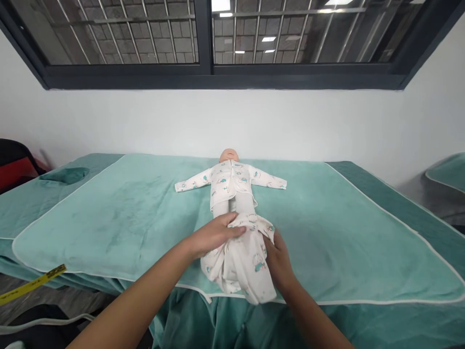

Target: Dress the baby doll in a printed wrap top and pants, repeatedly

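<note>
Two hands, the left hand (214, 235) and right hand (278, 259), grip one pair of trousers (241, 257). Just beyond them lies one doll (230, 182) in one shirt (232, 179). One teal blanket (327, 228) spreads under them. One yellow tape (32, 283) lies far left of the left hand.

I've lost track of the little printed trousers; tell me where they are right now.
In the head view the printed trousers lie bunched at the teal blanket's near edge, over the doll's legs, between the left hand and right hand.
</note>
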A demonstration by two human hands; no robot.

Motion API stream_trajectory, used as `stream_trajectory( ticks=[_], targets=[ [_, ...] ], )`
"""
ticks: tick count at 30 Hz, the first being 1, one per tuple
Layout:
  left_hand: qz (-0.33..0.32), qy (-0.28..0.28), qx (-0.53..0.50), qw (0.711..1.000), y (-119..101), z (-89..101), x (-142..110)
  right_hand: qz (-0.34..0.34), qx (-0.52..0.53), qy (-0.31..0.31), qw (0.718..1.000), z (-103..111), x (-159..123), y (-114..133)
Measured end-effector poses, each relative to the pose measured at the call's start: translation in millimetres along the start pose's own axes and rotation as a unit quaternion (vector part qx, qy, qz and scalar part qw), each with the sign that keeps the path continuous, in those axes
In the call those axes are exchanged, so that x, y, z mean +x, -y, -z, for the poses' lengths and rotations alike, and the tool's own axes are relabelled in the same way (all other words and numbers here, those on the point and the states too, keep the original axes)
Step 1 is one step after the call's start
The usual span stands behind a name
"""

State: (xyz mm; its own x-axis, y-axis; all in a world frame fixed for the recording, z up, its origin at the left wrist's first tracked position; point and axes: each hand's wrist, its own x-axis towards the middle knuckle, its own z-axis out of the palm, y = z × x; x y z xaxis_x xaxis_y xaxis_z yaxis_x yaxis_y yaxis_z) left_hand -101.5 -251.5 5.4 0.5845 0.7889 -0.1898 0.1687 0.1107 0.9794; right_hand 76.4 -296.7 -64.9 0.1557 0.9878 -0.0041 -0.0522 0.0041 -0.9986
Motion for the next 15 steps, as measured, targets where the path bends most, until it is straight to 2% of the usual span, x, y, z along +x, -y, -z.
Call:
stream_trajectory(
  ticks=[3,9,12,15],
  targets=[
    [-0.038,-0.073,-0.004,0.997,3.2,2.3,23.3,0.049,-0.063,-0.039,0.996,2.1,21.5,-1.8],
    [-0.085,-0.202,0.021,0.976,8.0,5.7,64.0,0.062,-0.11,-0.077,0.989,-4.2,60.4,-13.4],
    [-0.079,-0.221,0.05,0.971,5.8,11.7,66.4,0.069,-0.101,-0.067,0.99,-3.8,78.5,-19.0],
    [-0.039,-0.193,0.091,0.976,1.4,23.9,54.4,0.068,-0.13,-0.042,0.988,6.3,93.7,-22.4]
  ],
)
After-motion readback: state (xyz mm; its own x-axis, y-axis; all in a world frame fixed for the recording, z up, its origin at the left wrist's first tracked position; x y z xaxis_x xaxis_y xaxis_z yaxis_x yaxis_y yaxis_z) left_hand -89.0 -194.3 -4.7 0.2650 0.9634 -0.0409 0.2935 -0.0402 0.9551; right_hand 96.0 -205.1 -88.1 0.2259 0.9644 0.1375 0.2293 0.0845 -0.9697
